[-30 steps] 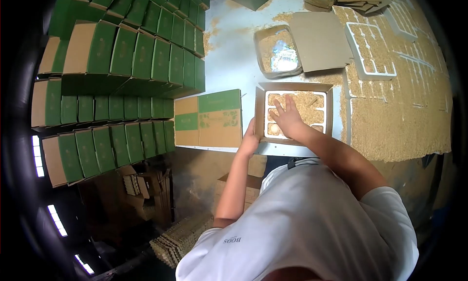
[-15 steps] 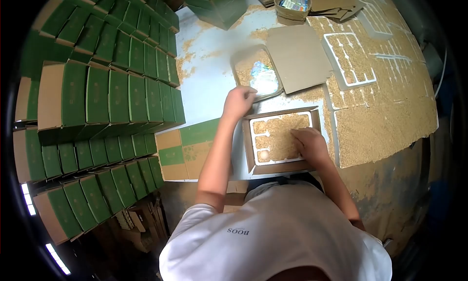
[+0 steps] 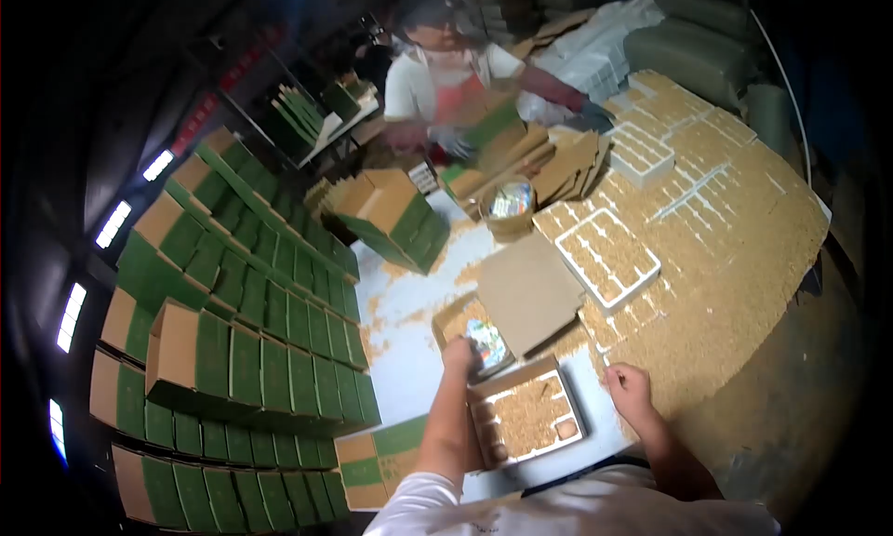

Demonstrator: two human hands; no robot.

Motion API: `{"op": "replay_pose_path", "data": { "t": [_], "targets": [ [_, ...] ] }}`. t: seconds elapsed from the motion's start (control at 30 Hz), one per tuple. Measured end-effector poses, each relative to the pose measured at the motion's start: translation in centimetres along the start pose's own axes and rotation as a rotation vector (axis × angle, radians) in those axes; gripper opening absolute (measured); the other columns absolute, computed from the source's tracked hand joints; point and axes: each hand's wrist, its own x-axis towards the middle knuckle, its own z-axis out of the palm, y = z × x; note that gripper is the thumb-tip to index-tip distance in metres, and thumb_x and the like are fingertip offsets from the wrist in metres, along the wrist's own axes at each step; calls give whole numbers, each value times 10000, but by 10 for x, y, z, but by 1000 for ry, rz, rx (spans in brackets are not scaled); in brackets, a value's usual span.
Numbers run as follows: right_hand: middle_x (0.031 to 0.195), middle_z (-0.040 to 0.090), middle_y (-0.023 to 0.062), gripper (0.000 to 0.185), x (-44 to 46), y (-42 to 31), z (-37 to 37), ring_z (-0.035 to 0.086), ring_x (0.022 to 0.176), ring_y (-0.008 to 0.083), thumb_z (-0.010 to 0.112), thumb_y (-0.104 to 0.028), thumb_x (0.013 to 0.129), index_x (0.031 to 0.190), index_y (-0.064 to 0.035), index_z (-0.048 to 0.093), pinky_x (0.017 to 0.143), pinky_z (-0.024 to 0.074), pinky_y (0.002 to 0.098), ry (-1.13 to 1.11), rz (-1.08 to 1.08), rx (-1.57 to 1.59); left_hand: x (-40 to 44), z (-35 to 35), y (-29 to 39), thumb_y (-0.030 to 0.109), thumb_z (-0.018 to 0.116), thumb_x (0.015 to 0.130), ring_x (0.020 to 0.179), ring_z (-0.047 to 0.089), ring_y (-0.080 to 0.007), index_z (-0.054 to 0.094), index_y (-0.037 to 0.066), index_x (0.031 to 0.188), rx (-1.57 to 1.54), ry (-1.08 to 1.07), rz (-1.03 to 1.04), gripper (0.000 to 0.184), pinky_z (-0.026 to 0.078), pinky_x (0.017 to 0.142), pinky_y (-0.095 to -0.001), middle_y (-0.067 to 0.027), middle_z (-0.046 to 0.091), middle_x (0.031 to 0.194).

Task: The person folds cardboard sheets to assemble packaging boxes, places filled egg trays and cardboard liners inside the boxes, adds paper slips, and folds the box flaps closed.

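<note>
My left hand [image 3: 458, 354] reaches into a shallow container [image 3: 442, 326], its curled fingers beside bright printed packets [image 3: 486, 341]. Whether they grip a packet is hidden. In front of me stands an open cardboard box [image 3: 476, 422] with a white foam tray [image 3: 569, 392] inside. Tan sawdust-like filling [image 3: 527, 417] covers most of the tray, and a few round, egg-like things [image 3: 566, 429] show at its corners. Off the box's right side, my right hand [image 3: 630, 392] hovers with its fingers curled in; what they hold, if anything, does not show.
A cardboard sheet [image 3: 528, 289] lies behind the box. More foam trays [image 3: 609, 257] sit in spread filling at right. Green boxes [image 3: 251, 359] are stacked at left. A basket of packets [image 3: 510, 206] stands farther back, where a co-worker [image 3: 456, 94] handles cardboard.
My view has tilted up, bringing the co-worker into sight. My right hand has left the filling and moved right, clear of the box. My left hand remains at the packet container.
</note>
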Motion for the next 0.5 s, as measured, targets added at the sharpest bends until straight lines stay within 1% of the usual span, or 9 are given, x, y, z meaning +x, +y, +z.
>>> {"op": "replay_pose_path", "data": {
  "t": [0.03, 0.07, 0.13, 0.23, 0.33, 0.37, 0.47, 0.5],
  "targets": [
    [743, 703, 125, 152, 12, -1, 0, 699, 691, 233, 635, -124, 918, 863, 2, 700, 636, 528, 332, -68, -18, -31, 3, 2, -6, 313, 754, 790, 1102, 646, -303, 751, 214, 1060, -28, 30, 3, 287, 533, 927, -416, -103, 642, 1201],
    [714, 694, 116, 158, 26, -2, 5, 695, 664, 245, 652, -139, 907, 847, -1, 701, 625, 533, 344, -63, -88, -69, 0, -3, -7, 317, 730, 824, 1121, 639, -304, 732, 205, 1097, -47, 26, 0, 294, 530, 926, -427, -114, 644, 1202],
    [896, 725, 136, 147, 57, 3, 22, 710, 843, 267, 708, -156, 869, 942, -27, 709, 737, 548, 375, -178, -136, -123, -2, 0, -12, 302, 733, 830, 1062, 664, -321, 693, 170, 1149, -210, 146, -6, 348, 538, 884, -448, -116, 685, 1130],
    [1147, 693, 149, 308, 108, -32, 52, 654, 1074, 291, 778, -200, 805, 1072, -70, 695, 898, 523, 407, -257, -626, -505, -19, -7, -11, 228, 755, 826, 950, 698, -323, 640, 118, 1194, -580, 323, -38, 400, 550, 819, -420, -134, 719, 999],
    [1292, 631, 143, 445, 137, -41, 82, 577, 1215, 301, 810, -240, 746, 1147, -100, 675, 995, 483, 423, -336, -928, -838, -56, -41, 0, 126, 759, 811, 798, 694, -251, 589, 81, 1206, -904, 727, -75, 432, 544, 739, -341, -120, 706, 852],
    [1316, 624, 125, 515, 145, -25, 93, 557, 1249, 311, 816, -266, 722, 1188, -110, 659, 1018, 467, 452, -418, -933, -871, -78, -61, 9, 56, 777, 798, 805, 678, -179, 555, 56, 1227, -1011, 751, -139, 483, 535, 726, -307, -102, 699, 868],
    [1381, 577, 120, 649, 171, 53, 122, 502, 1314, 318, 831, -275, 692, 1281, -126, 601, 1057, 422, 477, -774, -715, -987, -138, -53, 16, -26, 775, 798, 822, 694, -182, 550, 13, 1241, -1447, 905, -45, 498, 554, 706, -294, -126, 708, 931],
    [1352, 570, 88, 624, 180, 99, 133, 487, 1315, 314, 826, -294, 693, 1255, -152, 597, 1064, 405, 496, -717, -758, -986, -169, -55, 29, -49, 771, 798, 825, 689, -176, 544, 8, 1232, -1596, 885, -106, 492, 556, 705, -285, -126, 701, 957]
  ]
}}
